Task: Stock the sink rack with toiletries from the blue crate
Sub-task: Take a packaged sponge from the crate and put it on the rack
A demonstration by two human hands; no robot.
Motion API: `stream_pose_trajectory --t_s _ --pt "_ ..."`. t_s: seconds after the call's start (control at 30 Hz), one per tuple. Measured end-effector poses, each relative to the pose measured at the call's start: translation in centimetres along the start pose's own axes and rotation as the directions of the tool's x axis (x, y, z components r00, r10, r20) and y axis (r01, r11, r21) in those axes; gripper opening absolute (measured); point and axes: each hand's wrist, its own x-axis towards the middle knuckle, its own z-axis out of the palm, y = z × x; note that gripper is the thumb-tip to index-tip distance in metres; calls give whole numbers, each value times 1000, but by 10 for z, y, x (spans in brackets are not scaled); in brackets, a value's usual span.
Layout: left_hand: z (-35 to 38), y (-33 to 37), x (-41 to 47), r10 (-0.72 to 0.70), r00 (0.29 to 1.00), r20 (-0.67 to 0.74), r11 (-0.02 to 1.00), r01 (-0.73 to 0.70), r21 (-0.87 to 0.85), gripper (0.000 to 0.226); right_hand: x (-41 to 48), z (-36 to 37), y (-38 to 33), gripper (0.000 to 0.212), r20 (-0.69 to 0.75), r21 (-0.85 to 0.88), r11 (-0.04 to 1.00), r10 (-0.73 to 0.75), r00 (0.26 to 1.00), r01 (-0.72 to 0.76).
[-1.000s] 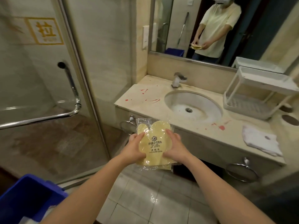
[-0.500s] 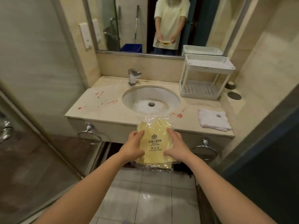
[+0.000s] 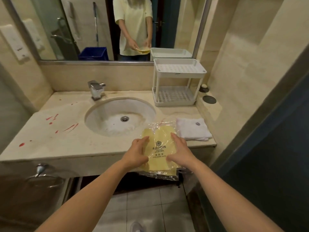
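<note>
1. Floor [image 3: 142,206]: pale tiles, nearest the viewer, below both forearms.

2. Left hand [image 3: 136,152]: grips the left edge of the packet, thumb laid on top and the fingers out of sight beneath.

3. Right hand [image 3: 181,150]: grips the right edge of the same packet, thumb on top along the side.

4. Packet [image 3: 158,146]: yellow shoe-shine cloth sealed in clear plastic, with a flower logo and dark print facing up. It is held flat between the two hands over the front edge of the desk, to the right of the basin. Its near end hangs past the edge. Its far end lies over the desk just left of the towel. Whether it touches the desk cannot be told.

5. Towel ring [image 3: 41,173]: chrome, fixed to the desk's front face at the left.

6. Desk [image 3: 66,144]: beige stone top with red streaks and spots on its left part.

7. Towel [image 3: 192,129]: white, folded, small dark emblem, at the front right of the desk.

8. Basin [image 3: 107,118]: oval, sunk in the desk, metal drain at the centre.

9. Tap [image 3: 96,89]: square chrome, behind the basin at the left.

10. Rack [image 3: 178,81]: white, two perforated tiers, upright at the back right of the desk, well apart from the packet.

11. Blue crate [image 3: 93,53]: seen only as a reflection in the mirror.
</note>
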Motion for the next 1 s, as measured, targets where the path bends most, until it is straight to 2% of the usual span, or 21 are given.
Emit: stream_pose_trajectory --t_s 0.17,0.47,0.6,1.0 --pt "-20 12 67 54 998 41 999 -54 5 88 53 -23 -8 100 -51 37 999 35 998 -33" --pt "-43 40 135 71 996 46 997 -72 9 69 118 -47 -14 97 -115 28 998 55 992 -52" --pt "-47 48 151 71 997 32 997 -70 -25 69 136 -55 -13 96 -138 23 999 49 989 -46" --pt "-31 69 238 53 998 -29 998 -53 26 71 228 -96 14 94 -162 72 997 28 986 -17"
